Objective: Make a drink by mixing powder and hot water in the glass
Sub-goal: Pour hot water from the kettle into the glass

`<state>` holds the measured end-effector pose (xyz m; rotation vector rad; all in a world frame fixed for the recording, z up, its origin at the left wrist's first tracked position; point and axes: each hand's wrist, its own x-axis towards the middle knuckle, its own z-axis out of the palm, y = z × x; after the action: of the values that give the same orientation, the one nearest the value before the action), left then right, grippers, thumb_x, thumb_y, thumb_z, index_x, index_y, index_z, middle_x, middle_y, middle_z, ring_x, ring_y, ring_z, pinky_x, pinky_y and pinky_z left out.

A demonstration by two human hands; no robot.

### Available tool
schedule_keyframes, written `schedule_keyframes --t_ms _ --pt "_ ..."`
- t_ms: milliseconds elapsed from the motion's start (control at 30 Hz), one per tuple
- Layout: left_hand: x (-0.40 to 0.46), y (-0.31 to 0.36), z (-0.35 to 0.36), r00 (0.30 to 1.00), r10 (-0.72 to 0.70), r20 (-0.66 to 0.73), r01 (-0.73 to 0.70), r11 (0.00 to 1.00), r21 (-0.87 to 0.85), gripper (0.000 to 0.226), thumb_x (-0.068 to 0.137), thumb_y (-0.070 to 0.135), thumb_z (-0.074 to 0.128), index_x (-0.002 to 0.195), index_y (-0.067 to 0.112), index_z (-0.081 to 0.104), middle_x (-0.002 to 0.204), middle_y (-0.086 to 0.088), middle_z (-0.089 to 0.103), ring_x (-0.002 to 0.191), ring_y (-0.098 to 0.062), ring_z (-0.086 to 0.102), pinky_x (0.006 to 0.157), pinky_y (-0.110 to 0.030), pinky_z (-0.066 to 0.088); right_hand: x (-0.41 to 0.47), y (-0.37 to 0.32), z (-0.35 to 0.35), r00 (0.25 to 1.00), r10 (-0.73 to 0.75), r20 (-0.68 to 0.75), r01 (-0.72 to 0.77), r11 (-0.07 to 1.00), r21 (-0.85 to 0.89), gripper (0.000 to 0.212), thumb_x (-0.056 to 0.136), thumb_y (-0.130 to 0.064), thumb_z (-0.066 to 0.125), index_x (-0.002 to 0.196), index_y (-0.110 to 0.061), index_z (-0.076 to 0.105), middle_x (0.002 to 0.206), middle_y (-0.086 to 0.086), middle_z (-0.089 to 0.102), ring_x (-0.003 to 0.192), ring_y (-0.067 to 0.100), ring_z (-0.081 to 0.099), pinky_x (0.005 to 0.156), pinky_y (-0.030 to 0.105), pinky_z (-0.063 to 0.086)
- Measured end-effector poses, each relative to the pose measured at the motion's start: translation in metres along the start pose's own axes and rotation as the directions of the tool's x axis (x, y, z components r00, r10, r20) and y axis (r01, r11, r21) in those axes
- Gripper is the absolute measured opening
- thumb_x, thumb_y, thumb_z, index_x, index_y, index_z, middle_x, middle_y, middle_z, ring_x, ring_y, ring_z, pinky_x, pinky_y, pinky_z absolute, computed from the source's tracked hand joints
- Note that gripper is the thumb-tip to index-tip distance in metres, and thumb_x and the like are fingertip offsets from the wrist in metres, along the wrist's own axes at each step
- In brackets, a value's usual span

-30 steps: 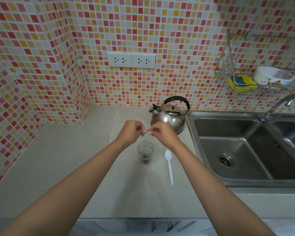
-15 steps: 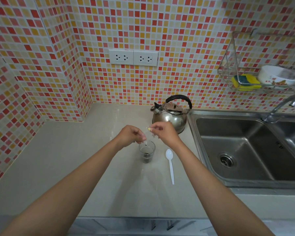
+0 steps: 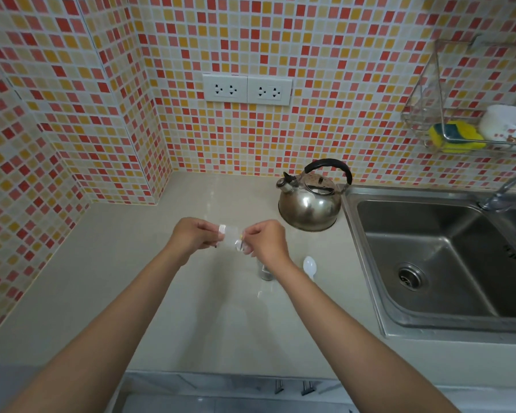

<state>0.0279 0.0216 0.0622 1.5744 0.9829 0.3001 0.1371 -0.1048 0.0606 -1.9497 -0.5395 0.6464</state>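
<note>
Left hand (image 3: 195, 235) and right hand (image 3: 265, 239): each grip pinches 1 end of a clear sachet (image 3: 231, 238), held level above the desk (image 3: 116, 278). Glass (image 3: 265, 271): on desk under right hand, mostly hidden, dark contents at bottom. White spoon (image 3: 309, 265): just beside glass. Kettle (image 3: 310, 201): behind, near sink (image 3: 429, 248).

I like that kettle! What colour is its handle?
Black. The kettle is shiny silver, its handle black, seen in the head view.
</note>
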Motion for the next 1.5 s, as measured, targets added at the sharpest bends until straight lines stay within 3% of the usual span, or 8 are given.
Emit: schedule_keyframes --t_ms 233,400,433,500,767,1133,1367,1500 --pt "0.009 -0.064 -0.02 0.982 -0.174 -0.08 0.177 0.983 0.04 0.018 0.071 -0.008 0.078 0.064 0.006 0.068 0.038 0.004 0.061 0.033 -0.002 0.058 0.043 -0.01 0.05 0.002 0.028 0.074 0.994 0.106 -0.018 -0.107 0.982 -0.158 0.011 0.074 0.001 0.061 0.076 0.003 0.071 0.078 0.019 0.073 0.078 0.034 0.072 0.066 0.039 0.059" --pt "0.023 -0.094 -0.003 0.978 -0.178 -0.106 0.192 0.973 0.132 0.028 0.068 -0.009 0.078 0.055 0.014 0.068 0.046 -0.001 0.063 0.05 -0.022 0.061 0.064 -0.029 0.056 0.005 0.05 0.085 0.992 0.129 -0.009 -0.123 0.917 -0.379 0.022 0.081 0.005 0.049 0.081 -0.007 0.068 0.081 0.011 0.063 0.088 0.006 0.048 0.069 0.034 0.05" --pt "0.025 -0.097 0.001 0.978 -0.178 -0.112 0.194 0.969 0.152 0.028 0.068 -0.008 0.078 0.055 0.015 0.068 0.049 -0.004 0.064 0.052 -0.022 0.06 0.068 -0.031 0.056 0.007 0.054 0.086 0.991 0.131 -0.008 -0.122 0.903 -0.412 0.022 0.082 0.005 0.049 0.08 -0.009 0.065 0.082 0.011 0.065 0.078 0.035 0.061 0.068 0.034 0.049" --pt "0.028 -0.099 0.008 0.976 -0.178 -0.126 0.2 0.961 0.193 0.027 0.068 -0.006 0.077 0.055 0.016 0.068 0.055 -0.006 0.064 0.053 -0.022 0.06 0.07 -0.031 0.056 0.013 0.062 0.09 0.991 0.133 0.0 -0.118 0.878 -0.463 0.02 0.083 0.004 0.048 0.076 -0.009 0.061 0.091 0.015 0.068 0.085 0.032 0.065 0.065 0.031 0.042" --pt "0.034 -0.1 0.023 0.965 -0.165 -0.205 0.233 0.898 0.373 0.012 0.068 0.01 0.074 0.075 0.02 0.071 0.081 0.002 0.069 0.079 -0.02 0.067 0.071 -0.026 0.053 0.015 0.068 0.091 0.995 -0.061 0.084 0.102 0.725 -0.681 0.03 0.09 0.006 0.041 0.113 -0.003 0.058 0.119 0.016 0.054 0.106 0.031 0.057 0.083 0.037 0.049" --pt "0.024 -0.102 0.025 0.976 0.068 -0.205 0.046 0.863 0.504 0.014 0.082 0.015 0.064 0.092 0.016 0.074 0.1 -0.006 0.072 0.092 -0.025 0.068 0.076 -0.027 0.049 -0.007 0.056 0.083 0.95 -0.102 0.295 0.298 0.574 -0.762 0.031 0.091 0.003 0.042 0.118 0.003 0.058 0.125 0.02 0.051 0.119 0.035 0.047 0.091 0.041 0.044" --pt "0.025 -0.032 0.025 0.906 0.402 -0.132 -0.311 0.844 0.436 0.022 0.086 0.017 0.07 0.107 0.011 0.071 0.109 -0.008 0.069 0.094 -0.022 0.067 0.082 -0.028 0.049 -0.03 0.021 0.017 0.875 -0.477 -0.08 0.361 0.755 -0.548 0.036 0.085 -0.027 0.06 0.114 -0.008 0.066 0.114 0.011 0.067 0.107 0.03 0.062 0.091 0.039 0.051" --pt "0.03 0.027 0.051 0.882 0.467 -0.072 -0.382 0.795 0.471 0.031 0.088 0.023 0.067 0.118 0.013 0.067 0.12 -0.005 0.066 0.104 -0.021 0.064 0.089 -0.031 0.048 -0.012 0.003 -0.048 0.91 -0.372 -0.184 0.22 0.809 -0.545 0.056 0.088 -0.037 0.061 0.136 -0.011 0.049 0.14 0.009 0.051 0.131 0.027 0.044 0.107 0.037 0.039"
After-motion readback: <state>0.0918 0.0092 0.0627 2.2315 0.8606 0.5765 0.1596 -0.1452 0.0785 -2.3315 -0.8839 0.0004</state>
